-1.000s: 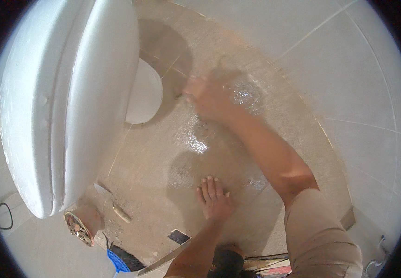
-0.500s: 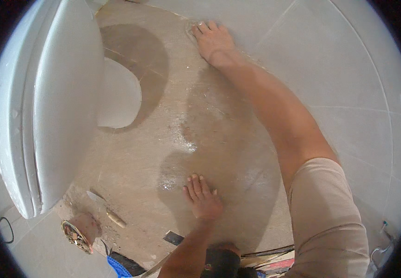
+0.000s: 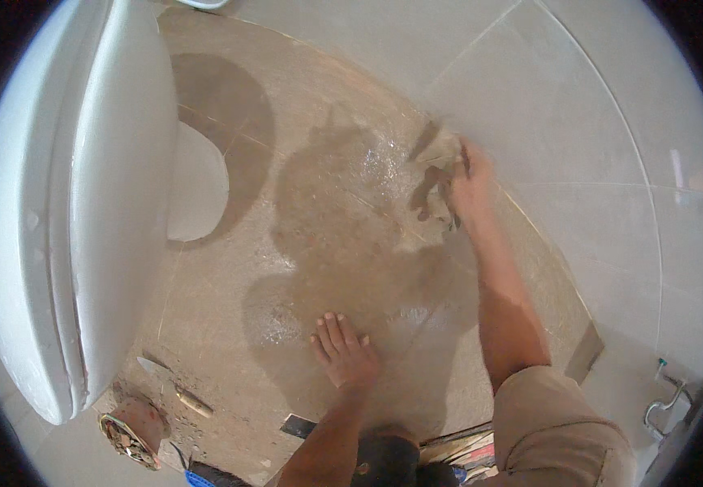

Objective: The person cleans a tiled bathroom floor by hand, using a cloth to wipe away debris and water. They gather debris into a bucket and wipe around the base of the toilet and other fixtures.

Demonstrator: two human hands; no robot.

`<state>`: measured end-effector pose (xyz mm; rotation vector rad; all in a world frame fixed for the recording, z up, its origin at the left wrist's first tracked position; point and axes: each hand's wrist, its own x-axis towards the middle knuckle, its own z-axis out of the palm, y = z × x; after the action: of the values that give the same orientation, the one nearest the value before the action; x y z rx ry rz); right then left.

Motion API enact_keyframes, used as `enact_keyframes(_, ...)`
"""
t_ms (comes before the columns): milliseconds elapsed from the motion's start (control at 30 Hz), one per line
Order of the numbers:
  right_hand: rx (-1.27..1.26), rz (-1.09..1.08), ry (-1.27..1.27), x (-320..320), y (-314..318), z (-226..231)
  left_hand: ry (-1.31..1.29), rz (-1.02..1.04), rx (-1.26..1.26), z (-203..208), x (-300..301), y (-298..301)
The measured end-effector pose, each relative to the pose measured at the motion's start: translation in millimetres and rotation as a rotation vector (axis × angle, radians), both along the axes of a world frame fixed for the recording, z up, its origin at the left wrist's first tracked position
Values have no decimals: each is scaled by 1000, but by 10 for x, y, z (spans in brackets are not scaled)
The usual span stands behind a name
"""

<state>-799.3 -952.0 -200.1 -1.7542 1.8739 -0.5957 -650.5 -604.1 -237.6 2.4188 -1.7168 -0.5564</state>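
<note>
My left hand lies flat on the wet brown floor, its fingers stretched and spread apart. Off to the right, close to the wall's foot, my right hand is closed on a crumpled, dirty beige rag. Part of the rag hangs loose to the left of my fingers, and it seems lifted off the floor, though blur leaves this unsure. My right forearm partly covers the floor's right side.
On the left stands a white toilet. Near its front lie a trowel with a wooden handle and a tub of debris. Grey tiled wall curves along the right, with a metal tap fitting low down.
My right hand has come back from the far wall edge, nearer and to the right, and the rag now shows in it. My left hand stays flat on the floor. The view has shifted slightly.
</note>
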Motion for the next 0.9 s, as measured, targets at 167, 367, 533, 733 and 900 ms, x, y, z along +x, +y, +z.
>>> enact_keyframes(167,-136,-166,429,185,110,-294,13,3,110,57,-68,-45)
enact_keyframes(367,-228,-103,379,634,-339,-216,-30,-4,70,0,-22,-3)
enact_keyframes(533,-426,353,144,1141,-454,-268,-46,9,18,-25,26,34)
enact_keyframes(733,-443,546,445,1532,-1506,-147,-18,-4,9,39,-57,-80)
enact_keyframes(900,-269,428,273,1066,-885,-300,-47,24,-26,-9,33,22)
